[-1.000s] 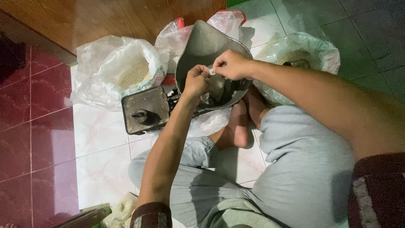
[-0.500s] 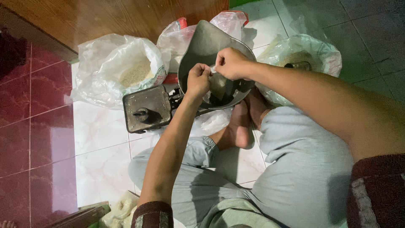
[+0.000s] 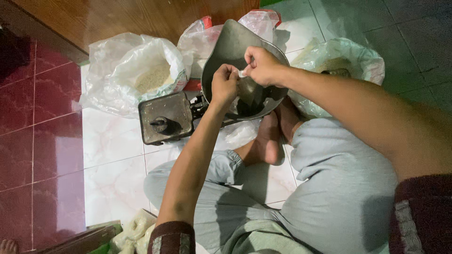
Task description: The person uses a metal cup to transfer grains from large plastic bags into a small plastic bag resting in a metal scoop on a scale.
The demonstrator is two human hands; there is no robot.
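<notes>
Hands meet above a metal scale pan (image 3: 235, 47): left hand (image 3: 225, 84) and right hand (image 3: 260, 65) pinch a small clear bag top (image 3: 242, 74) between them; keeping both pinches snug seems wise.

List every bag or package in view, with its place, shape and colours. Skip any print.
Large clear plastic bag of pale grain: upper left on the floor, open, crumpled.
Clear plastic bag with red trim: behind the grey metal scale pan, slumped.
Clear plastic bag of brownish grain: right of the pan, open.
Small white filled packets: bottom left, lumpy.
No signs or screens.
</notes>
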